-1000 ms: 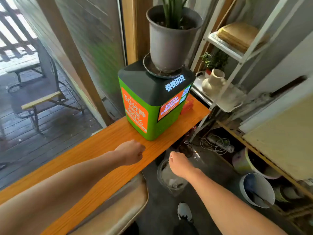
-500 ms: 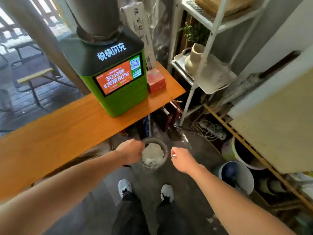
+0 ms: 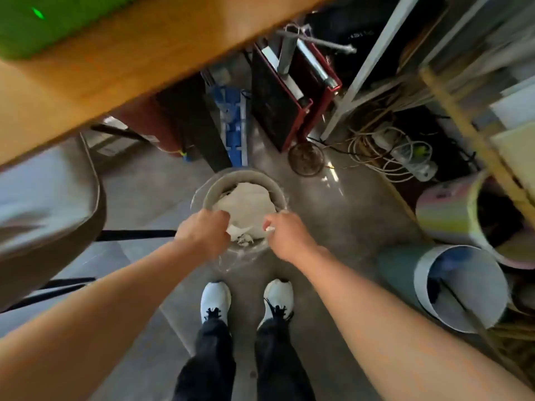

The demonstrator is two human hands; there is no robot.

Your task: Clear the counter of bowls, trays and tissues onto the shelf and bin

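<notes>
A round bin point(image 3: 210, 190) lined with clear plastic stands on the floor, full of white paper waste. My left hand point(image 3: 202, 235) is a closed fist over the bin's near-left rim, and a white tissue point(image 3: 235, 229) sticks out from its fingers. My right hand point(image 3: 286, 238) hovers over the near-right rim, pinching a small white tissue scrap point(image 3: 270, 228). The wooden counter point(image 3: 115, 62) runs across the top left, blurred by motion.
A green box point(image 3: 43, 21) sits on the counter. A chair seat point(image 3: 43, 198) is at the left. Two buckets point(image 3: 460, 287) point(image 3: 445, 209) lie on the right, cables point(image 3: 399, 151) behind them, and a white shelf leg point(image 3: 362, 70) stands at top right. My shoes point(image 3: 215, 299) are just behind the bin.
My view has tipped from the counter straight down to the floor. Both closed hands have dropped from counter height to just above the bin's rim.
</notes>
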